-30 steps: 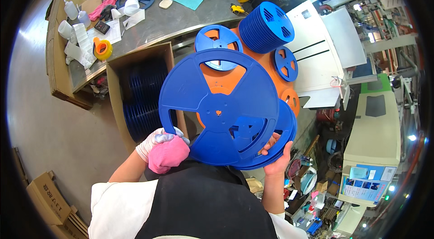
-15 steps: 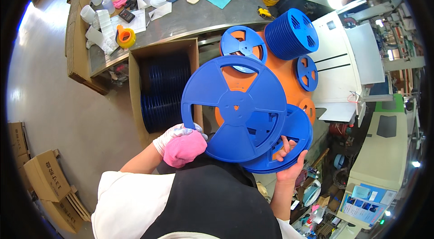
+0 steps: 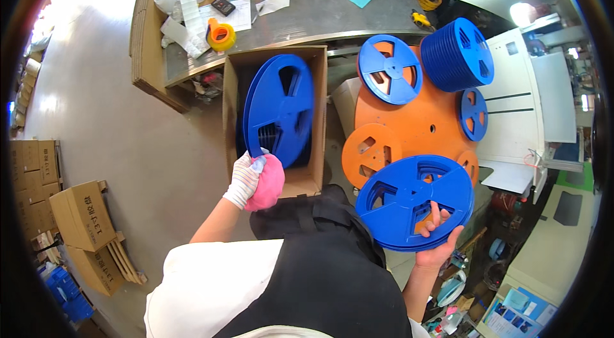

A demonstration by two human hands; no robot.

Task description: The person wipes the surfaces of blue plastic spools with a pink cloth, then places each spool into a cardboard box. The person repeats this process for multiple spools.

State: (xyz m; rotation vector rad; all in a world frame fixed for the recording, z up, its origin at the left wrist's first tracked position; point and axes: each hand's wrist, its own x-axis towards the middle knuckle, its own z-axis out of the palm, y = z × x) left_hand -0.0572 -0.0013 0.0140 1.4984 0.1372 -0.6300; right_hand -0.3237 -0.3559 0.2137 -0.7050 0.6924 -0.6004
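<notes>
My left hand [image 3: 241, 183], in a white glove with striped ribbing, grips the lower rim of a large blue plastic reel [image 3: 289, 110]. A pink cloth [image 3: 268, 183] is bunched in the same hand, against the rim. The reel stands steeply tilted at the mouth of an open cardboard carton [image 3: 319, 133], whose dark contents it mostly covers. At the right, my bare right hand [image 3: 441, 239] supports a small stack of blue reels [image 3: 403, 200] from the near right, some fingers coming up through a cut-out window and the thumb outside the rim.
Behind the stack is an orange round surface [image 3: 409, 122], bearing a tall pile of blue reels [image 3: 455, 60] and smaller reels. A metal workbench [image 3: 307, 15] carries a tape dispenser [image 3: 221, 35], papers and bottles. Cartons [image 3: 83, 216] stand at left; a white machine [image 3: 505, 101] is at right.
The large reel has moved left with my left hand and the pink cloth, from above the stack to the carton, and tipped steeply. My right hand still holds the stack.
</notes>
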